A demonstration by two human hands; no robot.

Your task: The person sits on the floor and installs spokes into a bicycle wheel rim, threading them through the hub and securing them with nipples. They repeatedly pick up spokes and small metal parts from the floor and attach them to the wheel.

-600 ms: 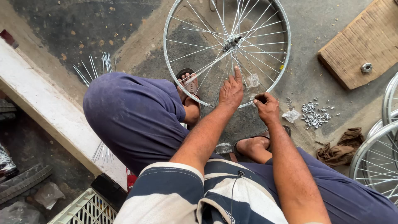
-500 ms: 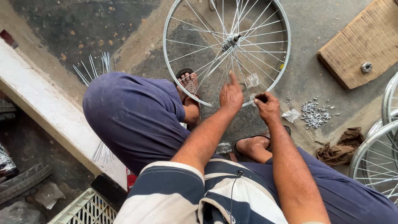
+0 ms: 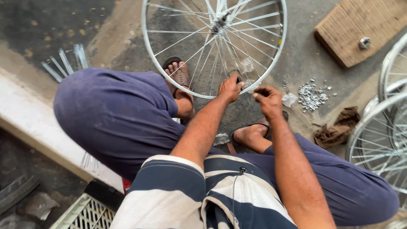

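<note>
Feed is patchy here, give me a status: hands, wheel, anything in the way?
Left hand on the wheel rim. Right hand pinched shut just off it, contents hidden. Pile of small metal parts beside, nothing blocking.

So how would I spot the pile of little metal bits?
Find the spoked wheel lying flat on the ground beside the left hand. Just off its rim, beyond the right hand, lies the pile of little metal bits: shiny, silver, scattered loose on bare concrete.

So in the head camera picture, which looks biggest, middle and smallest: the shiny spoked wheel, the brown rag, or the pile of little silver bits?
1. Shiny spoked bicycle wheel, biggest by far.
2 and 3. Crumpled brown rag and pile of little silver bits: they look about alike, so no ranking.
</note>
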